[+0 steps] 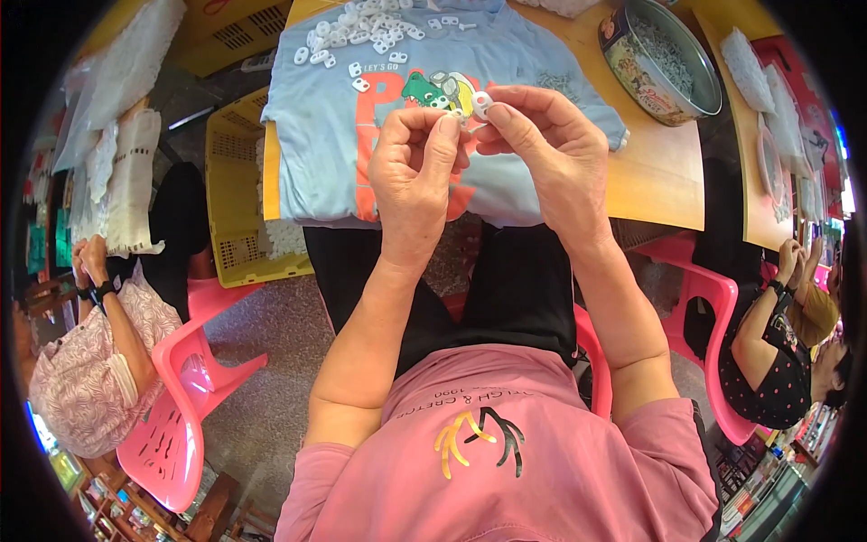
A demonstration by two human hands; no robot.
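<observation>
A wooden counter (664, 181) carries a light blue shirt (316, 149) spread flat as a work surface, with a round tin (648, 90) of small grey parts (666, 61) standing to its right. The left hand (450, 125) and right hand (488, 116) meet above the shirt's near half, each pinching with thumb and forefinger. Beyond them lies a loose heap of white pieces (366, 32); a smaller scatter of grey bits (558, 83) sits past the right hand. Smallest, a white two-holed piece (482, 101) is in the right hand's pinch, close to the left fingertips, whose own hold is mostly hidden. The step looks like lining up or fitting small parts; the next move probably calls for a steady right pinch and fine left-finger adjustment.
</observation>
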